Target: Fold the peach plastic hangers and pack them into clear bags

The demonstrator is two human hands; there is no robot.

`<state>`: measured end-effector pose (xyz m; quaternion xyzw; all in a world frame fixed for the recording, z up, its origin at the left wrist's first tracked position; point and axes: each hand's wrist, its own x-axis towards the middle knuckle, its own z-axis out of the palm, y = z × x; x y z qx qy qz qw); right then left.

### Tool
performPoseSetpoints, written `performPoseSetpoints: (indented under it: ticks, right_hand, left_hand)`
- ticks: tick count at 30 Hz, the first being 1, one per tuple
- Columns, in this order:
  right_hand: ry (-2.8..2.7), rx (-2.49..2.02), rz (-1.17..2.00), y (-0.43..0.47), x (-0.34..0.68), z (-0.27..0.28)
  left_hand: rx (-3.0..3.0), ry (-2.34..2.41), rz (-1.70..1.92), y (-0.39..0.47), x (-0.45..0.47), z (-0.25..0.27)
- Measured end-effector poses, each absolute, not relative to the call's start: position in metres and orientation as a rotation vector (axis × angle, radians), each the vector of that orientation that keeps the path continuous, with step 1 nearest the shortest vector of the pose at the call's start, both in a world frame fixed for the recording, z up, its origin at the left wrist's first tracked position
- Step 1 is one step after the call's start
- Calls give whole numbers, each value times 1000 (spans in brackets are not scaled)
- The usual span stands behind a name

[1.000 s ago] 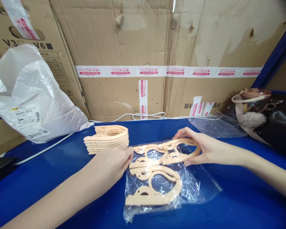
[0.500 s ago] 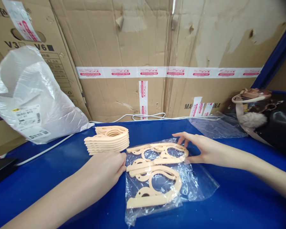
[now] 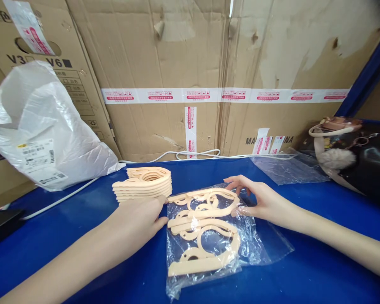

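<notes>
On the blue tabletop lies a clear plastic bag (image 3: pixel 250 247) with several cream folding hangers in it. The upper hanger (image 3: pixel 220 213) overlaps other hanger parts; a lower hanger (image 3: pixel 205 265) lies nearer to me. My right hand (image 3: pixel 251 196) has the rounded right end of the upper hanger between thumb and fingers; whether the film lies between cannot be made out. At the bag's left edge, my left hand (image 3: pixel 144 219) is closed, thumb and forefinger on the film, the other fingers hidden beneath. Just behind it stands a neat stack of matching hangers (image 3: pixel 142 185).
A white plastic mailer bag (image 3: pixel 57 135) leans at left, near a dark flat object (image 3: pixel 3 226). White cable (image 3: pixel 198 155) runs along large cardboard boxes (image 3: pixel 164 55) at the back. A flat clear bag (image 3: pixel 285 166) and a black handbag (image 3: pixel 367 162) lie at right.
My right hand has moved a little left, and the upper hanger has slid left within the bag. My left hand stays at the bag's left edge, slightly shifted.
</notes>
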<state>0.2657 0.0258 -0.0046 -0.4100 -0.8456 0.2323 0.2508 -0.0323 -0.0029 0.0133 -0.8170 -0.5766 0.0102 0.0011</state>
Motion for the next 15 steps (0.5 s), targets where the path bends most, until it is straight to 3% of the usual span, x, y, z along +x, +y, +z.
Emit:
performPoseSetpoints:
  ticks: [15]
  right_hand:
    - [-2213, -1078, 778, 35, 270, -22]
  left_hand:
    - [-2899, -1914, -260, 12, -23, 0]
